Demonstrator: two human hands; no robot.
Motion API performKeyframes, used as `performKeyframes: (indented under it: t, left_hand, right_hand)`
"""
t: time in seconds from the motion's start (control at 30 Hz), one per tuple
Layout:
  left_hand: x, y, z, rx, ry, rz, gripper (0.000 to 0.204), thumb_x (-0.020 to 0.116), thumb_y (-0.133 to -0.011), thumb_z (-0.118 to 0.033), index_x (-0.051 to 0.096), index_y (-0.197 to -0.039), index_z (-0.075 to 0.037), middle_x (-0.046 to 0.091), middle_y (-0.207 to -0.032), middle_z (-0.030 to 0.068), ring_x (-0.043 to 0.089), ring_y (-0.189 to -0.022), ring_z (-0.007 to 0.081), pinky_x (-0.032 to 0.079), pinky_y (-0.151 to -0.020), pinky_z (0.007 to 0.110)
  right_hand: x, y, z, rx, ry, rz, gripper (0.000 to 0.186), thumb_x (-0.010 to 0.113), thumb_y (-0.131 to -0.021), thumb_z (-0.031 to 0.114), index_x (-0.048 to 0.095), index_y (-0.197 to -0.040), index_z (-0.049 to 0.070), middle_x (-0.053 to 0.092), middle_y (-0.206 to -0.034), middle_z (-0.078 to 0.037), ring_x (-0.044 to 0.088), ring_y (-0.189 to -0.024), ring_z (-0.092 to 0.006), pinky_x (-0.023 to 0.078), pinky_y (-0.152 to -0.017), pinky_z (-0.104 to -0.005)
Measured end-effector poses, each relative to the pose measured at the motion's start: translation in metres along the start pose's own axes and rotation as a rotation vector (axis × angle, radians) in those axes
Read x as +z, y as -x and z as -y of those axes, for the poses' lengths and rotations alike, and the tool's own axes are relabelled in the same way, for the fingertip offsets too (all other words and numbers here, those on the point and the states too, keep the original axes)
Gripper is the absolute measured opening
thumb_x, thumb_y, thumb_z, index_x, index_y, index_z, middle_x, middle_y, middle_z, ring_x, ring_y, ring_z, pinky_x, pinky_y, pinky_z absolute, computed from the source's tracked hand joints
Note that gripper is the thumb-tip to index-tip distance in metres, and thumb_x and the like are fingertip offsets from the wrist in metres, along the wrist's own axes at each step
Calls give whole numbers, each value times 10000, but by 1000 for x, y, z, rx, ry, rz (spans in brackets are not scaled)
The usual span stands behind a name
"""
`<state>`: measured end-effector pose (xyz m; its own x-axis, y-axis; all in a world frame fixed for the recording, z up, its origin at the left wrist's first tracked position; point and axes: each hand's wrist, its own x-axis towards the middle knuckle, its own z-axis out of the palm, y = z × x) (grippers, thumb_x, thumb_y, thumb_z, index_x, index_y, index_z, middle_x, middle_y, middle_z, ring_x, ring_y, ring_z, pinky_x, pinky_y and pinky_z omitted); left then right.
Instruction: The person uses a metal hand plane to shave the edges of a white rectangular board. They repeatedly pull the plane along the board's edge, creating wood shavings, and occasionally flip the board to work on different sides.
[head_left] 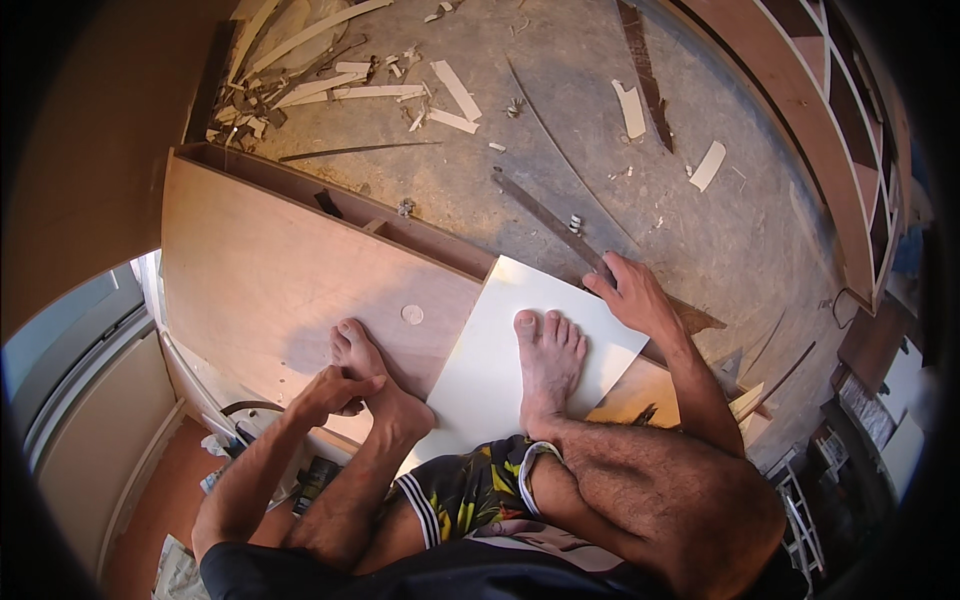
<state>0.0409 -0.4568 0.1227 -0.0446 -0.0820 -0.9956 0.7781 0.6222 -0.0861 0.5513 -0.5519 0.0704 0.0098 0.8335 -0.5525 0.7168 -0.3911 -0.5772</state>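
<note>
My right hand (632, 292) is closed round the near end of a long, flat, dark strip (550, 218), which looks like a blade or file and points away over the floor. My left hand (340, 393) rests by my left ankle with its fingers curled; anything inside them is hidden. A white board (470, 345) lies at a slant under my right foot (552, 362). My left foot (358, 352) stands on a light wooden panel (250, 260) with a pale round spot. Between the panel's far edge and the floor runs a narrow open frame (420, 243).
Offcut strips (350, 92) litter the concrete floor (560, 90) at the far left. A dark plank (648, 75) and pale scraps lie far right. Small metal pieces (576, 225) sit near the dark strip. A curved shelf unit (830, 110) stands at the right, a tall brown panel (90, 150) at the left.
</note>
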Motion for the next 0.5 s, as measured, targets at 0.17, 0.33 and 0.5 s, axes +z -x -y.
performKeyframes:
  t: [0.17,0.33,0.5]
  left_hand:
    - [-4,-4,6,146,-127,-106,538,881,-850,-463,667,-782,26,673,-690,108,660,-589,197,526,-551,340]
    - [-5,1,-36,805,-597,-653,241,813,-891,-188,668,-931,1,710,-748,154,719,-637,311,550,-577,422]
    - [26,-17,-149,1151,-381,-434,260,785,-886,-184,684,-1050,-10,743,-876,212,750,-841,392,581,-749,475]
  right_hand:
    - [-1,-3,5,-21,9,3,412,661,-1049,357,561,-1007,-41,642,-861,-284,607,-822,-508,481,-725,-541]
    - [-1,-9,8,-72,98,-2,359,634,-1065,310,584,-1014,-41,647,-865,-280,612,-821,-503,482,-726,-535]
    - [-22,-3,42,-139,131,9,274,575,-1093,210,659,-1198,-30,657,-795,-206,658,-721,-390,514,-673,-437]
